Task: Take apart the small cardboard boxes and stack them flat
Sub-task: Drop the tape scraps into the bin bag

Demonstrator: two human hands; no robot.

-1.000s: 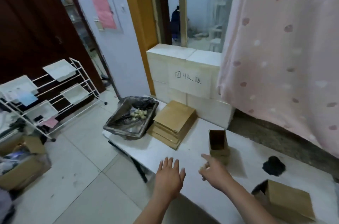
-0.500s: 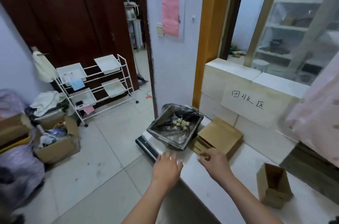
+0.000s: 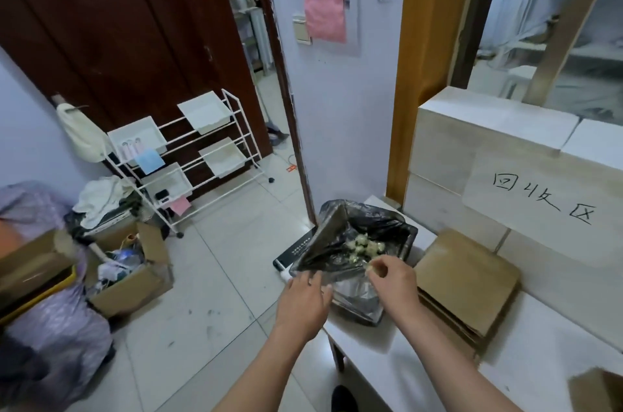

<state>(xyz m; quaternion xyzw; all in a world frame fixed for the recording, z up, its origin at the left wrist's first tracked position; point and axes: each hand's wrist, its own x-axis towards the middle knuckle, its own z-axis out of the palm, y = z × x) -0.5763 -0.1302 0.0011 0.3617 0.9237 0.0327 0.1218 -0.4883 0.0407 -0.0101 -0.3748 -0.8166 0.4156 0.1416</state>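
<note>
A stack of flattened brown cardboard boxes (image 3: 468, 283) lies on the white table (image 3: 397, 354), against the white blocks. One standing cardboard box (image 3: 598, 389) shows at the bottom right corner, cut off by the frame. My right hand (image 3: 392, 283) pinches a small pale scrap of tape (image 3: 372, 269) over the bin lined with a black bag (image 3: 354, 253). My left hand (image 3: 303, 302) touches the near edge of the black bag with straight fingers.
White blocks with a handwritten paper label (image 3: 539, 199) wall the table's far side. On the tiled floor to the left stand a white wire rack (image 3: 188, 158), an open carton of clutter (image 3: 131, 273) and filled bags (image 3: 50, 340). A dark wooden door is behind.
The view has swung left, away from the standing boxes. Both hands moved from the bare table to the bin; the right hand now holds a scrap over it.
</note>
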